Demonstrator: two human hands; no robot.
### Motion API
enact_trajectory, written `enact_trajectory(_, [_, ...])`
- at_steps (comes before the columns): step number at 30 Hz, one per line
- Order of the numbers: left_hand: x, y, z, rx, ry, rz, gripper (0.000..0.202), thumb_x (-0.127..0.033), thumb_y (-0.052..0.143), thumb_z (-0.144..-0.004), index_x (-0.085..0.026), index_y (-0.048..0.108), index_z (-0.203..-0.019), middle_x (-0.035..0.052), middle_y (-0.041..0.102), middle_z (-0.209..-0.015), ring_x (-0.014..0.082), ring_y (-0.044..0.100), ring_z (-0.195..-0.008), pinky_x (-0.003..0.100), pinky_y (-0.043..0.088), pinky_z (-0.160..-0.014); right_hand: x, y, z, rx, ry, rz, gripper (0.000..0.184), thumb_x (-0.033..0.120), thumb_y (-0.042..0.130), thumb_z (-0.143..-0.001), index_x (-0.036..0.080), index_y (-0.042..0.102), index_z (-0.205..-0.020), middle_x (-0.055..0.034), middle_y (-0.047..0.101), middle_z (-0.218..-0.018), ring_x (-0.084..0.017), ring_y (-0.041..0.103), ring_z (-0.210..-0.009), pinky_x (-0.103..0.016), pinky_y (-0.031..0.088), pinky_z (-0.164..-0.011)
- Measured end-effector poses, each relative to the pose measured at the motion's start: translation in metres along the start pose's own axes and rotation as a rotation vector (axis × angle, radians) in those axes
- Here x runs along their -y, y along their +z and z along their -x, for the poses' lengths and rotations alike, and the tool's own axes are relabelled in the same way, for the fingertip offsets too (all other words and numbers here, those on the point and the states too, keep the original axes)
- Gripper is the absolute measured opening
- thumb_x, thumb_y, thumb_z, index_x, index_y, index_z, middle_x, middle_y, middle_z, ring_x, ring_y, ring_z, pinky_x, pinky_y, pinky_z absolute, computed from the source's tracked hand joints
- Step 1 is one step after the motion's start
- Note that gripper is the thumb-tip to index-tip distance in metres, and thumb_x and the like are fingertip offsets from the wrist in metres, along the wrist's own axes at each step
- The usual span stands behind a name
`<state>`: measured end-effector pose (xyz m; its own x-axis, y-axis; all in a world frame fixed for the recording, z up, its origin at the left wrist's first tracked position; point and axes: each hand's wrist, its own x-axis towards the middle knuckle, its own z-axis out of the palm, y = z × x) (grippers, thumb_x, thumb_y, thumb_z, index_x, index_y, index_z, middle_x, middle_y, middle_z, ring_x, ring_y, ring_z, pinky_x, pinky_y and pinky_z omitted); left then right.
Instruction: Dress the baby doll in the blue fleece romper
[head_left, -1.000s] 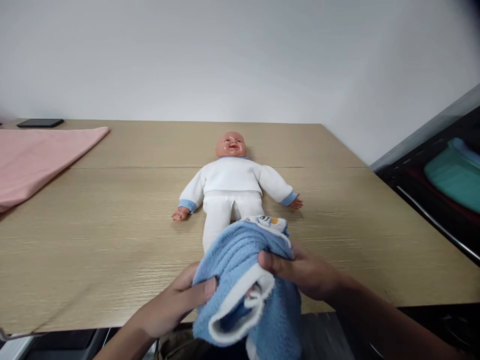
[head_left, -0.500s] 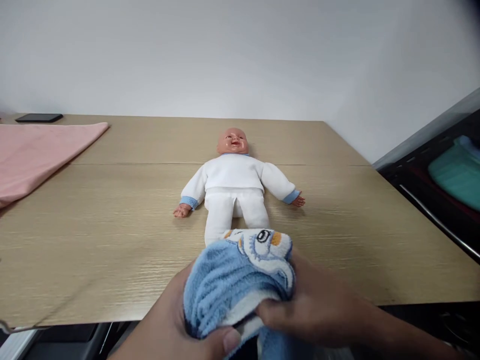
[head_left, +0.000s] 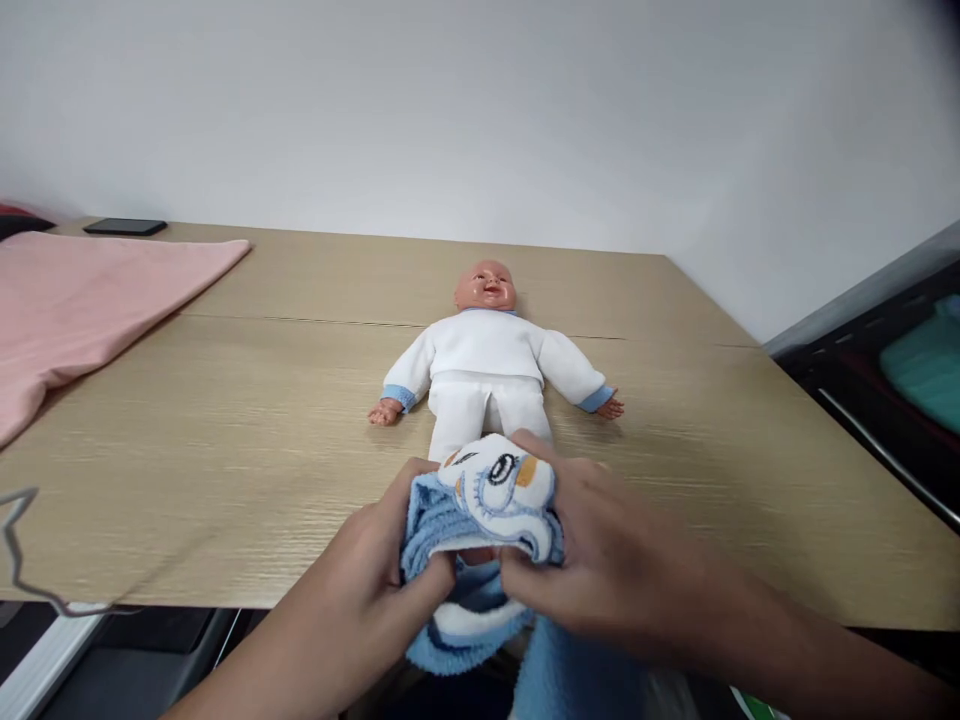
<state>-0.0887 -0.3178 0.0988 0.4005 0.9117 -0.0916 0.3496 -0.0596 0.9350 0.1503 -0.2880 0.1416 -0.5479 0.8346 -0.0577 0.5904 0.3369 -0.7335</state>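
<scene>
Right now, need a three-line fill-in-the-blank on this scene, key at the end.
Besides white, the main colour of the fabric in the left hand and right hand is ____.
The doll lies on its ____ on the table.
The cloth at the table's left side is ____.

Missing words: blue; back; pink.

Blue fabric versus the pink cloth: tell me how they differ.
The blue fabric is bunched between the left hand and right hand, while the pink cloth lies spread on the table. The blue fabric has white edging and an embroidered eye; the pink cloth's visible part is plain. The blue fabric looks fuzzy, the pink cloth smoother. Both look soft.
</scene>
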Motion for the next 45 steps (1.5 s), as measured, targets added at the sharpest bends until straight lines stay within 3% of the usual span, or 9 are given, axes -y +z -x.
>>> enact_trajectory(6, [0.021,0.011,0.025,0.094,-0.092,0.003,0.049,-0.031,0.061,-0.103,-0.029,0.044,-0.149,0.0086,0.079,-0.128,0.0288,0.077,-0.114,0.033,0.060,-0.097,0.001,0.018,0.005,0.212,0.145,0.000,0.025,0.020,0.068,-0.084,0.024,0.062,-0.108,-0.0019,0.077,-0.095,-0.022,0.068,-0.074,-0.035,0.038,-0.064])
enact_trajectory(11, [0.042,0.024,0.018,0.105,-0.203,-0.138,0.038,-0.034,0.052,-0.102,-0.023,0.041,-0.136,0.0159,0.080,-0.116,0.0345,0.080,-0.101,0.041,0.058,-0.087,-0.007,0.043,-0.002,0.193,0.170,0.198,0.043,0.027,0.069,-0.093,0.022,0.062,-0.135,-0.0118,0.080,-0.115,-0.034,0.078,-0.093,-0.040,0.043,-0.072])
enact_trajectory(16, [0.055,0.034,0.010,0.060,-0.271,-0.302,0.045,-0.038,0.046,-0.105,-0.018,0.034,-0.144,0.0217,0.080,-0.113,0.0445,0.080,-0.102,0.048,0.055,-0.082,-0.017,0.054,-0.001,0.200,0.194,0.291,0.065,0.032,0.073,-0.098,0.023,0.051,-0.159,-0.0185,0.074,-0.139,-0.041,0.078,-0.112,-0.044,0.054,-0.081])
enact_trajectory(22, [0.055,0.025,0.011,0.013,-0.139,-0.080,0.038,-0.034,0.049,-0.112,-0.026,0.032,-0.145,0.0174,0.070,-0.141,0.0322,0.076,-0.120,0.044,0.056,-0.100,-0.038,0.053,0.002,0.107,0.083,0.103,0.078,0.020,0.069,-0.093,0.020,0.043,-0.166,-0.0161,0.074,-0.145,-0.034,0.077,-0.123,-0.043,0.061,-0.098])
enact_trajectory(26, [0.064,0.019,0.008,-0.061,-0.027,0.114,0.059,-0.022,0.058,-0.107,-0.029,0.025,-0.155,0.0179,0.060,-0.159,0.0295,0.065,-0.143,0.040,0.055,-0.109,-0.050,0.051,0.000,0.007,0.011,-0.067,0.075,0.016,0.072,-0.087,0.028,0.051,-0.157,-0.0099,0.076,-0.145,-0.030,0.079,-0.123,-0.039,0.063,-0.100])
enact_trajectory(31, [0.073,0.004,-0.006,-0.020,0.009,0.215,0.074,-0.009,0.072,-0.094,-0.031,0.036,-0.155,0.0143,0.064,-0.153,0.0314,0.061,-0.147,0.036,0.057,-0.106,-0.063,0.045,-0.005,-0.052,-0.152,-0.059,0.066,0.015,0.074,-0.086,0.024,0.054,-0.149,-0.0092,0.079,-0.135,-0.028,0.080,-0.116,-0.039,0.064,-0.098])
enact_trajectory(35, [0.073,-0.014,-0.019,0.001,0.099,0.116,0.064,-0.018,0.082,-0.094,-0.030,0.049,-0.147,0.0108,0.065,-0.144,0.0291,0.065,-0.136,0.033,0.057,-0.104,-0.074,0.040,-0.012,-0.147,-0.329,-0.040,0.066,0.015,0.080,-0.085,0.023,0.056,-0.145,-0.0114,0.077,-0.132,-0.030,0.072,-0.126,-0.043,0.062,-0.106])
enact_trajectory(40, [0.073,-0.019,-0.028,0.020,0.121,0.195,0.068,-0.018,0.093,-0.085,-0.030,0.054,-0.140,0.0065,0.066,-0.131,0.0230,0.068,-0.122,0.027,0.058,-0.094,-0.082,0.043,-0.015,-0.130,-0.387,-0.060,0.078,0.018,0.086,-0.085,0.024,0.047,-0.153,-0.0114,0.074,-0.136,-0.028,0.071,-0.127,-0.041,0.062,-0.108])
enact_trajectory(45, [0.077,-0.020,-0.031,0.042,0.119,0.231,0.059,-0.028,0.091,-0.092,-0.029,0.053,-0.138,0.0055,0.067,-0.121,0.0208,0.069,-0.110,0.023,0.057,-0.082,-0.080,0.044,-0.013,-0.108,-0.446,0.002,0.074,0.014,0.078,-0.093,0.020,0.046,-0.159,-0.0162,0.068,-0.140,-0.031,0.067,-0.132,-0.047,0.061,-0.113])
